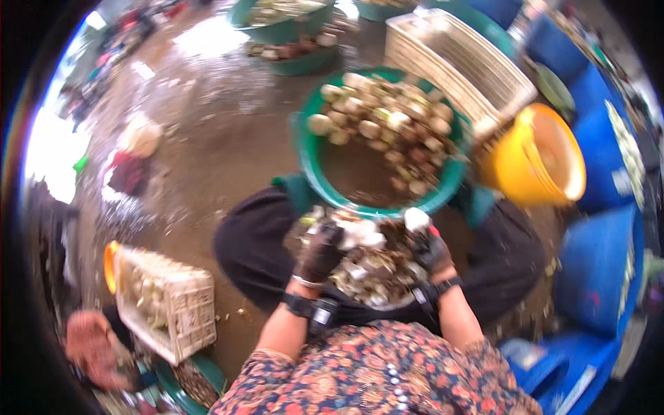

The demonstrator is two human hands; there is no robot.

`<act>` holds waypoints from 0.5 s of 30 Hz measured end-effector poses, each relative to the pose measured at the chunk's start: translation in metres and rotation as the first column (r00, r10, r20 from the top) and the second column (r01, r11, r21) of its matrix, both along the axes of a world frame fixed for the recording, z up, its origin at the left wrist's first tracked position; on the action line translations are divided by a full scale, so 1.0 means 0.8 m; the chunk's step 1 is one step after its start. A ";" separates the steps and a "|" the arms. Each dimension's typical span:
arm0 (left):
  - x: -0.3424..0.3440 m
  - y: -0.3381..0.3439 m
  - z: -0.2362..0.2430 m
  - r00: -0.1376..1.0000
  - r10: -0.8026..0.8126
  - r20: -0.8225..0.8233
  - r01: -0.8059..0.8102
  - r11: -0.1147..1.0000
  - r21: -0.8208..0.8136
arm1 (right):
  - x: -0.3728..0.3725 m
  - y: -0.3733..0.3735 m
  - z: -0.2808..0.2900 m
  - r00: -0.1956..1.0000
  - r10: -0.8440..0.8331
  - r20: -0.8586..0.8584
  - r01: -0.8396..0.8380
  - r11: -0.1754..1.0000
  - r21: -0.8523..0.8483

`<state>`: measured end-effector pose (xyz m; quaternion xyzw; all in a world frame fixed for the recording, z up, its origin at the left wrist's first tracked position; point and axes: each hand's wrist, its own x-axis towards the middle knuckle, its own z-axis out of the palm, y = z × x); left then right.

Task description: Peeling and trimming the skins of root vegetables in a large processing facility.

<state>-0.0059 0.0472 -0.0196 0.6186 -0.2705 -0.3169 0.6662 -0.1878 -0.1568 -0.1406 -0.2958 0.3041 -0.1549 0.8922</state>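
My right hand (432,250), in a dark glove, is closed on a round white vegetable (416,220) whose exact kind I cannot make out. My left hand (321,250), also gloved, is curled shut beside a heap of pale trimmings (377,266) in my lap; what it holds, if anything, is hidden. White pieces (361,234) lie between the two hands. Just beyond them stands a green basin (309,162), with many round, whitish-brown vegetables (387,114) piled toward its far side. Motion blurs the finer detail.
To the right of the basin are a yellow bucket (529,162) and a cream plastic crate (443,66). Blue tubs (598,263) line the right side. Another crate (194,311) and a person (100,349) are at lower left. More filled green basins (301,66) stand ahead on wet floor.
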 end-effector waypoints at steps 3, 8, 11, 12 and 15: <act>0.018 -0.025 0.005 0.834 -0.482 -0.268 0.549 0.768 0.331 | 0.014 -0.020 0.033 0.998 -0.006 0.061 -0.024 0.875 0.484; 0.022 -0.085 -0.018 0.685 -0.645 0.338 0.127 0.562 0.817 | 0.035 0.001 0.120 0.970 -0.175 -0.169 0.203 0.965 0.164; 0.036 -0.134 -0.037 0.734 -0.549 0.399 0.058 0.637 0.769 | 0.006 0.003 0.108 0.937 -0.029 -0.348 0.019 0.999 -0.032; 0.039 -0.157 -0.060 0.760 -0.448 0.470 0.033 0.750 0.661 | -0.008 -0.003 0.068 0.903 0.006 -0.429 -0.080 0.985 -0.155; 0.048 -0.216 -0.115 0.874 -0.375 0.309 0.121 0.784 0.609 | 0.013 -0.014 0.077 0.960 -0.171 -0.224 0.199 0.974 0.106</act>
